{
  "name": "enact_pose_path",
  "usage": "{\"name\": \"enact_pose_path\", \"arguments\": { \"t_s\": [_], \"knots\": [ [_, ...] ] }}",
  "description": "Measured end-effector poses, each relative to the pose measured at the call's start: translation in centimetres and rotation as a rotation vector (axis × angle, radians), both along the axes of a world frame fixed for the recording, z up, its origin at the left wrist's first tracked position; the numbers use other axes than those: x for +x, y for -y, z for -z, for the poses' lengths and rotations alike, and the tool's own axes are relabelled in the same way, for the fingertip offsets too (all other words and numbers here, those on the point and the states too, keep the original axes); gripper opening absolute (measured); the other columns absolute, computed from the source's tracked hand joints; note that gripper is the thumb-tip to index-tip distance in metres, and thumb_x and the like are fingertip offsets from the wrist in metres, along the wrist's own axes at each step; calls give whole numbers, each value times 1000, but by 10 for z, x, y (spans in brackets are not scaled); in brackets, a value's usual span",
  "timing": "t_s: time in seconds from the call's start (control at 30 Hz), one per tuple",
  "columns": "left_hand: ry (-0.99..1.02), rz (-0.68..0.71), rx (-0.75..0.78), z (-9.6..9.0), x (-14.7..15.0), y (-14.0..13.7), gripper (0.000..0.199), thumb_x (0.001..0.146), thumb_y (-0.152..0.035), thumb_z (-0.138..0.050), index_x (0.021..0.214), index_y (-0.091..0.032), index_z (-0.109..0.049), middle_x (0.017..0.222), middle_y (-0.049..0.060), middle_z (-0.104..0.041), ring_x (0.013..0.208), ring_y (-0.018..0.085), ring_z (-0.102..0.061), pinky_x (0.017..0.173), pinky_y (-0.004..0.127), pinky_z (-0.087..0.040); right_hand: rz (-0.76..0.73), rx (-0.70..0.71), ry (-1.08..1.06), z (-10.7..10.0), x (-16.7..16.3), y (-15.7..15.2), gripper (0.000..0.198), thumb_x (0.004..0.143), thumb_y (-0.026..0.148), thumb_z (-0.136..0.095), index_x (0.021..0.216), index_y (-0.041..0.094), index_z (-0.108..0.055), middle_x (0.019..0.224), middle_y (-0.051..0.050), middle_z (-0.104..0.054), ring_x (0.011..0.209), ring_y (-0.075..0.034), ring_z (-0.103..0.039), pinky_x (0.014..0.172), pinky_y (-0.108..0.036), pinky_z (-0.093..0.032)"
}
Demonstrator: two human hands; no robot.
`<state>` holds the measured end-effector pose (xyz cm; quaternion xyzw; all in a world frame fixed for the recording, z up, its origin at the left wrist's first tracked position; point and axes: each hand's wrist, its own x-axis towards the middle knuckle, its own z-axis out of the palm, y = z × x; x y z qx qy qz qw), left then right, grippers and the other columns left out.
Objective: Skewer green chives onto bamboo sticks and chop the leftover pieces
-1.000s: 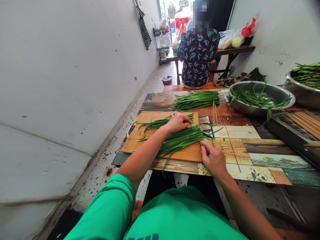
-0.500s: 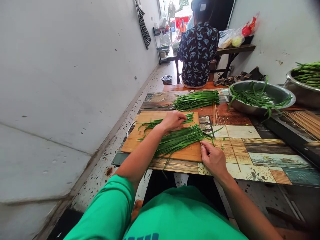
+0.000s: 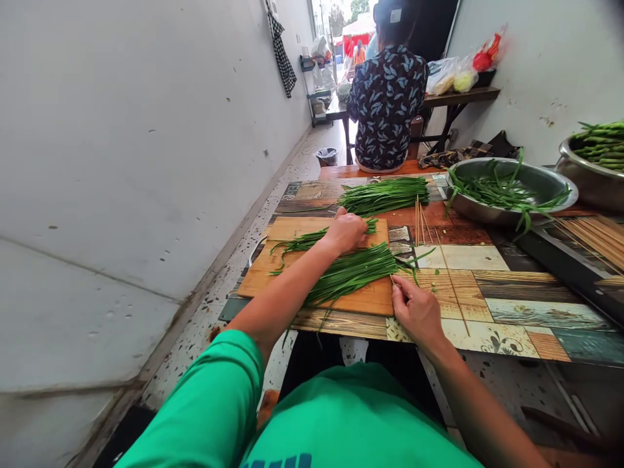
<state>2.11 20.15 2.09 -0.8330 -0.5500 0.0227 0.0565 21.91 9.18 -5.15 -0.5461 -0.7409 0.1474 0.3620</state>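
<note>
On the wooden cutting board (image 3: 253, 276) lie two bunches of garlic chives: a thick near bunch (image 3: 353, 273) and a thinner far one (image 3: 307, 240). My left hand (image 3: 347, 232) reaches over the near bunch, its fingers closed on stalk ends of the far bunch; the fingertips are partly hidden. At the board's right edge my right hand (image 3: 416, 305) pinches a thin bamboo skewer (image 3: 391, 278), only a short bit of which shows beside the near bunch's cut ends. Several loose skewers (image 3: 418, 221) lie to the right of the board.
Another chive bunch (image 3: 385, 195) lies beyond the board. To the right stand a steel bowl (image 3: 468, 207) with loose chives and a pot (image 3: 568, 172) of green stalks. A black-handled tool (image 3: 560, 266) and more skewers (image 3: 592, 237) lie there. A person (image 3: 387, 104) sits ahead, facing away.
My left hand has moved slightly right along the far bunch, and its fingers have curled in toward the stalk ends. The right hand stays in place with the skewer.
</note>
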Motion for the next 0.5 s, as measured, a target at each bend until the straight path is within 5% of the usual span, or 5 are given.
{"name": "enact_pose_path", "arguments": {
  "t_s": [0.17, 0.5],
  "knots": [
    [172, -45, 68, 1, -5, 2, 28, 88, -26, -46, 90, -18, -73, 92, 10, -72, 88, 23, -64, 84, 36, -41, -21, 14, -18, 1, 1, 0, 37, 85, 29, -43, 102, 15, -72, 79, -7, -74, 48, -14, -59, 47, -24, -41],
    [566, -81, -210, 12, -5, 1, 22, 76, -19, -56, 84, -14, -75, 68, 0, -70, 59, 10, -56, 57, 20, -39, -20, 18, -22, 2, 1, -1, 37, 85, 29, -44, 104, 13, -72, 78, -7, -74, 49, -15, -60, 46, -24, -42]
  ]
}}
